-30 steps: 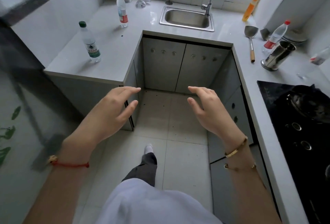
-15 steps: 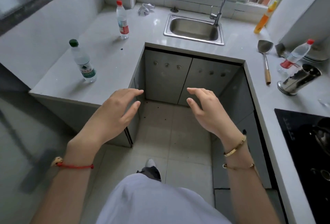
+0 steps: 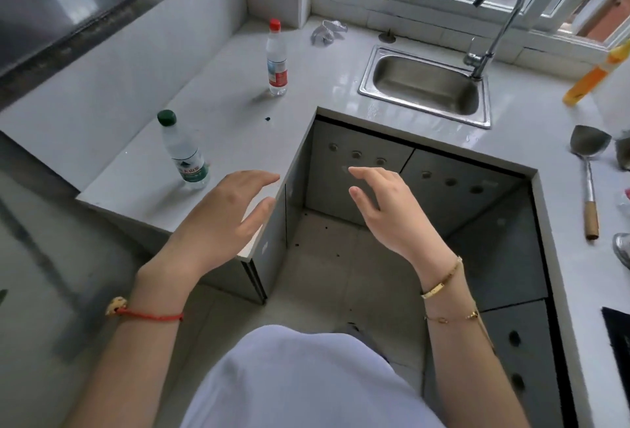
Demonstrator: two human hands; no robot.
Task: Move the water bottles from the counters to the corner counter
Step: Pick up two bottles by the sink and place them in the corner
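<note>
Left hand point(image 3: 221, 213) is open, fingers spread and slightly curled, empty, hovering over the near end of the left surface point(image 3: 225, 121). Right hand point(image 3: 385, 209) is also open and empty, palm turned inward, held in the air over the floor gap between the cabinets, touching nothing.

Just up and left of the left hand stands the green-cap bottle point(image 3: 182, 151), upright, near it but apart. Farther ahead of the same hand, well apart, the red-cap bottle point(image 3: 276, 59) stands upright, closer to the back corner. Ahead and right of the right hand is the sink point(image 3: 426, 86) with its faucet point(image 3: 494, 22); far right of it lie a spatula point(image 3: 589, 172) and a yellow bottle point(image 3: 596, 76) by the frame edge.

Step in hand looks like the approach for a first pickup; no bottle is gripped yet. Likely target is the green-cap bottle, being nearest the left hand. Next move calls for the left hand to go up-left, wrap the body around the label, close, lift straight, then carry it toward the corner past the red-cap bottle. The bottle is tall and narrow, so a side bump may tip it.
</note>
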